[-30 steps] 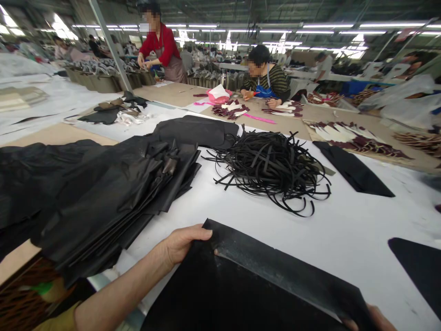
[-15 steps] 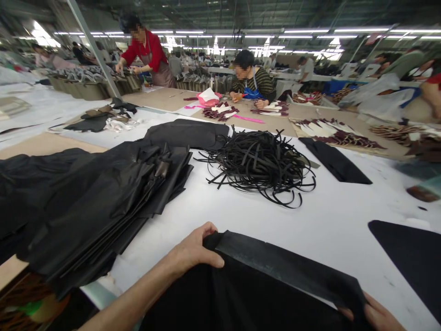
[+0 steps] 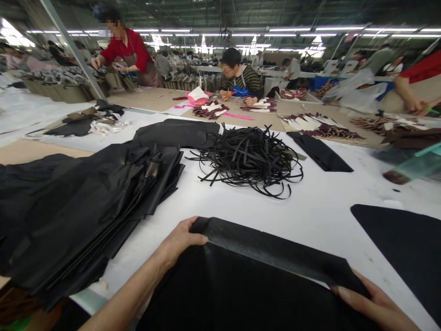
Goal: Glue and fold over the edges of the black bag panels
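Note:
Between my hands hangs a large black sheet (image 3: pixel 248 294), fabric or thin leather, with a strip along its far edge folded toward me. My left hand (image 3: pixel 184 241) pinches the far left corner, thumb on top. At the right end of the folded strip, my right hand (image 3: pixel 370 296) grips the sheet with its thumb on the near face; its other fingers are partly hidden behind. A tangled heap of narrow black strips (image 3: pixel 253 158) lies on the white table (image 3: pixel 172 202) beyond the sheet.
Stacked black sheets (image 3: pixel 86 202) spread over the left side. Black panels lie at the right (image 3: pixel 403 248) and the back right (image 3: pixel 322 149). A teal clear container (image 3: pixel 416 161) stands at the right. Across the table, people work by maroon and white pieces (image 3: pixel 210 109) and olive bags (image 3: pixel 65 87).
My right hand has come further into view, its thumb now over the strip's right end. The sheet sits slightly higher and flatter. The view has turned a little right, showing more of a red-sleeved person.

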`<state>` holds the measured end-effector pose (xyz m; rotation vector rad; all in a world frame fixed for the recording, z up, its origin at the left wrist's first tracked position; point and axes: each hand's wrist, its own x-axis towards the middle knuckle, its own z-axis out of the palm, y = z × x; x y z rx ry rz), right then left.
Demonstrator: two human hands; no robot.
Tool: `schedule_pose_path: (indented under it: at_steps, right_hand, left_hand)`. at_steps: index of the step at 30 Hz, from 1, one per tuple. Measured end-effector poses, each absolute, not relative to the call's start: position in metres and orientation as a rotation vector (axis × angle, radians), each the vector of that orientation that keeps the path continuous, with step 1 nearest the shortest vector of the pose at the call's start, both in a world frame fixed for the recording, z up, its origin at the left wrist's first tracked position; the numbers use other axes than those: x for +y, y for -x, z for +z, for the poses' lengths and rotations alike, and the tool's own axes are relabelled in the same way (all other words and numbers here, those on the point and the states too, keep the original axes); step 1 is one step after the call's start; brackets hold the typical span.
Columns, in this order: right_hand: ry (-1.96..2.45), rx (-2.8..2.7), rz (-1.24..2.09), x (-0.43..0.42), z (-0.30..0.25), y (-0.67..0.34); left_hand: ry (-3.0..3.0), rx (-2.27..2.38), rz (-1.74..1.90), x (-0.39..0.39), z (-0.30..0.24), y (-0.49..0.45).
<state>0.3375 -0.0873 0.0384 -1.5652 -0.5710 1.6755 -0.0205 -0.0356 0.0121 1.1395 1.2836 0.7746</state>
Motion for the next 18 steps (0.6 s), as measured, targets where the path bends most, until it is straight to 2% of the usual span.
schedule_pose_path:
  at_steps: [6,14,18]
  right_hand:
    - [1.527,-0.783,1.619,-0.068,0.014,-0.334]
    - [1.861,-1.301,1.300,-0.062,-0.016,-0.344]
    - [1.970,-1.430,1.151,-0.063,-0.014,-0.342]
  left_hand:
    - [-1.403,1.578,0.714,-0.026,0.001,0.035]
    - [-1.866,2.043,0.642,-0.054,0.006,0.033]
    - [-2.318,1.836,0.215,-0.080,-0.005,0.023]
